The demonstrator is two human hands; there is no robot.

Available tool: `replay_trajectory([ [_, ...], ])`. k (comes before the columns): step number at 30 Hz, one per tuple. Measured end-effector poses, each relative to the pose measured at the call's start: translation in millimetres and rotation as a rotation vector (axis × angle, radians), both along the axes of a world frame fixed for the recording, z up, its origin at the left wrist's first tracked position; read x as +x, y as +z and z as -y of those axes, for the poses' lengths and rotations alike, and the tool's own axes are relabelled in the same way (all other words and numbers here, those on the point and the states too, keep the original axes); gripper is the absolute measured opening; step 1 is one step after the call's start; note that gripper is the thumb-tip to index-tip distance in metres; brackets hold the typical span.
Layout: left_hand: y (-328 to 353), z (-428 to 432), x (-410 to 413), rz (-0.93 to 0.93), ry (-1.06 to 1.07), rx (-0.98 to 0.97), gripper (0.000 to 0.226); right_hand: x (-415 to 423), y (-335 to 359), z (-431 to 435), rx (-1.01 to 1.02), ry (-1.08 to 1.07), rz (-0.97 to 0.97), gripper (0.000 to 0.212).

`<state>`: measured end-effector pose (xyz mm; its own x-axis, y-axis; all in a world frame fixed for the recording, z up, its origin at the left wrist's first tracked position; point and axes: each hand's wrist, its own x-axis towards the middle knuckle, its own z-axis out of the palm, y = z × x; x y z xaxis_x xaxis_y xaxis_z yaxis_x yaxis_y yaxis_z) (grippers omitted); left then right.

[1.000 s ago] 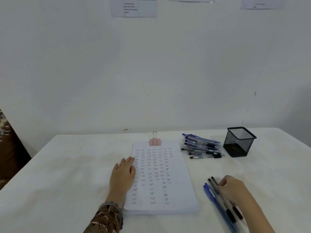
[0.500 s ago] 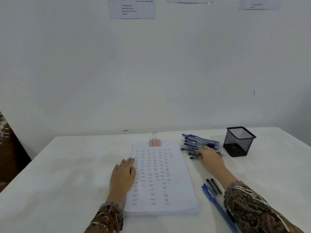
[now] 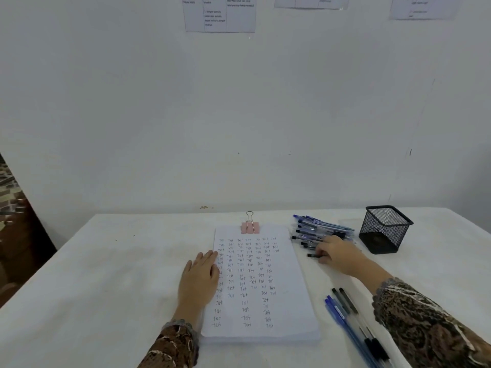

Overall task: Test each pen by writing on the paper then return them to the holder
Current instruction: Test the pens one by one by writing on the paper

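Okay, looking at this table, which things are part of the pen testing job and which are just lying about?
Job: paper pad, pen pile, black pen pinched by the right hand, set-aside pens, mesh holder, left hand flat on the pad.
Just there: binder clip on the pad's top, wall notices.

Left hand (image 3: 200, 274) lies flat, fingers straight; right hand (image 3: 336, 254) reaches forward, fingers curled, seemingly pinching a pen (image 3: 312, 255).

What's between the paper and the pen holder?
In the head view, the pile of pens lies there, with the right hand pinching one pen at its near edge.
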<state>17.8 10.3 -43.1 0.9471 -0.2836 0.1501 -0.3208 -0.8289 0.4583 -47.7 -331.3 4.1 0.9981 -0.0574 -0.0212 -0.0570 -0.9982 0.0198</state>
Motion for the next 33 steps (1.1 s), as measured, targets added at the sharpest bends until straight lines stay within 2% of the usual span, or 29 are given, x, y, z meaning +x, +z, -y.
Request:
replay_trajectory([
  [2, -1, 0, 0, 0.005, -0.002, -0.004, 0.045, -2, 6, 0, -0.040, 0.016, -0.011, 0.025],
  [3, -1, -1, 0, 0.008, -0.002, -0.007, 0.045, -3, 11, -1, 0.005, 0.002, 0.025, 0.022],
  [4, -1, -1, 0, 0.010, -0.002, -0.007, 0.045, -4, 18, -4, 0.135, -0.024, 0.096, 0.015],
  [6, -1, 0, 0, 0.017, -0.001, -0.002, 0.045, -6, 33, -12, 0.625, -0.084, 0.317, 0.002],
  [7, -1, 0, 0, 0.021, 0.000, -0.002, 0.045, -5, 39, -16, 0.926, -0.114, 0.441, 0.005],
  [9, -1, 0, 0, 0.026, 0.005, 0.000, 0.045, -2, 47, -28, 1.590, -0.185, 0.621, 0.016],
  [11, -2, 0, 0, 0.023, 0.009, 0.002, 0.045, 2, 49, -43, 2.154, -0.290, 0.674, 0.042],
  [12, -2, 0, 0, 0.020, 0.011, 0.003, 0.045, 4, 46, -51, 2.328, -0.337, 0.693, 0.053],
  [14, -1, 1, -1, 0.016, 0.010, -0.003, 0.045, 7, 36, -66, 2.533, -0.416, 0.788, 0.057],
  [18, 0, 1, -1, 0.013, 0.008, -0.003, 0.045, 10, 16, -93, 2.710, -0.502, 0.921, 0.038],
  [23, -2, 0, 0, 0.009, 0.012, -0.010, 0.045, 17, 1, -105, 2.824, -0.568, 0.932, 0.053],
  [25, -2, 1, 1, 0.006, 0.013, -0.005, 0.045, 23, -1, -105, 2.788, -0.533, 0.886, 0.051],
  [28, -2, 1, 1, 0.012, 0.022, -0.006, 0.045, 33, -6, -104, 2.660, -0.461, 0.736, 0.031],
  [30, -2, 0, 1, 0.011, 0.024, -0.015, 0.045, 36, -11, -101, 2.610, -0.429, 0.623, 0.044],
  [33, -2, 1, 0, 0.007, 0.023, -0.018, 0.045, 36, -13, -98, 2.393, -0.448, 0.493, 0.063],
])
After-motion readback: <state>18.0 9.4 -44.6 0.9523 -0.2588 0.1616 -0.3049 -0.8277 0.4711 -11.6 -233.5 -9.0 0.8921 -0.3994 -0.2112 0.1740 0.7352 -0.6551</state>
